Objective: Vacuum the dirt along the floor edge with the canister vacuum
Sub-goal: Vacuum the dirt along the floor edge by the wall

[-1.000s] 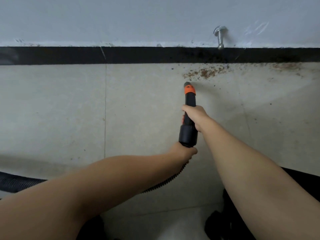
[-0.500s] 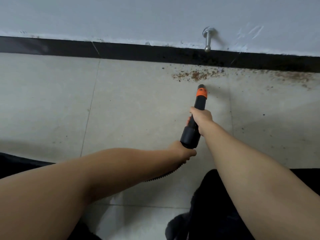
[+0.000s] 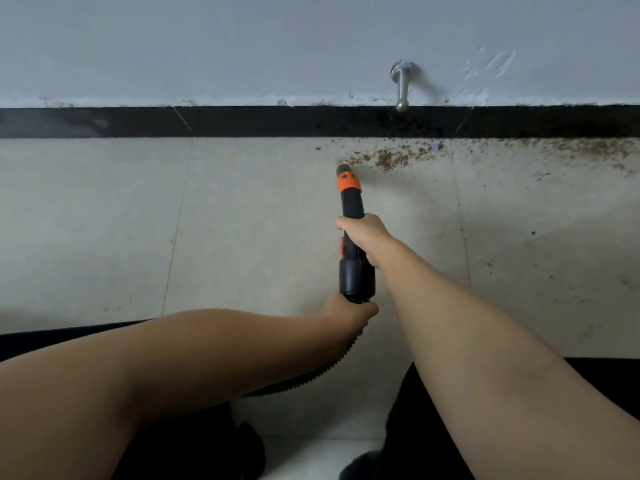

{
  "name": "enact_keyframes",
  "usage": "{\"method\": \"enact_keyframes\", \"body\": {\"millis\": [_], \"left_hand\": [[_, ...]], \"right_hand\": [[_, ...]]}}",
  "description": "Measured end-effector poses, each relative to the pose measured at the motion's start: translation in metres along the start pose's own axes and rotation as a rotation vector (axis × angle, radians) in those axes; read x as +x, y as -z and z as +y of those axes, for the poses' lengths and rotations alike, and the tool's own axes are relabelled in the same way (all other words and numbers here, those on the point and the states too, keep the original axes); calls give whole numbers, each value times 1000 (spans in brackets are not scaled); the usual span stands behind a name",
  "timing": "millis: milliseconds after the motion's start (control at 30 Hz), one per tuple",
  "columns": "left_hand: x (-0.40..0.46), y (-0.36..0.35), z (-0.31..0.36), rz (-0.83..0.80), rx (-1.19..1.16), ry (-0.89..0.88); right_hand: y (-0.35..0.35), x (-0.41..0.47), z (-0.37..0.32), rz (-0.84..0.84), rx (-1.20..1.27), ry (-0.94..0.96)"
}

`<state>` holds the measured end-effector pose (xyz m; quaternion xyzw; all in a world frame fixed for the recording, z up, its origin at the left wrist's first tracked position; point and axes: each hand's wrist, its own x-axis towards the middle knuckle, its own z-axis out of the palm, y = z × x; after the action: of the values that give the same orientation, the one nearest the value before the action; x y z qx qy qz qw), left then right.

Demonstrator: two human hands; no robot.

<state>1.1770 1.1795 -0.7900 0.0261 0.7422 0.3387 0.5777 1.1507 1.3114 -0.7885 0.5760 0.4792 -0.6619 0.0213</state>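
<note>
A black vacuum nozzle (image 3: 352, 206) with an orange collar points at the floor edge, its tip just left of a patch of brown dirt (image 3: 391, 158). My right hand (image 3: 363, 235) grips the middle of the nozzle. My left hand (image 3: 349, 315) holds the ribbed black hose (image 3: 322, 370) right behind the nozzle's wide black cuff. More dirt (image 3: 588, 148) is strewn along the black baseboard (image 3: 242, 122) toward the right. The canister itself is not in view.
A metal door stopper (image 3: 401, 86) sticks out of the pale wall above the dirt. The floor is pale tile with grout lines. Dark trouser legs and shoes (image 3: 408, 427) fill the bottom of the view.
The nozzle tip has come closer to the left end of the dirt patch, after swinging right and back. Both hands keep their grip.
</note>
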Motion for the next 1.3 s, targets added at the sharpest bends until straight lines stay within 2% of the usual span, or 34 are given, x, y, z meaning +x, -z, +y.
{"method": "enact_keyframes", "body": {"millis": [233, 333, 567, 900, 1300], "left_hand": [[11, -2, 5, -128, 145, -45], [14, -8, 17, -155, 195, -53], [22, -2, 26, -150, 51, -38], [28, 22, 12, -11, -42, -36], [34, -13, 40, -140, 81, -37]], "right_hand": [[22, 2, 13, 223, 145, -18], [38, 4, 9, 263, 193, -36], [21, 9, -16, 176, 90, -36], [-20, 16, -21, 53, 1, 21], [46, 24, -19, 222, 165, -38]]}}
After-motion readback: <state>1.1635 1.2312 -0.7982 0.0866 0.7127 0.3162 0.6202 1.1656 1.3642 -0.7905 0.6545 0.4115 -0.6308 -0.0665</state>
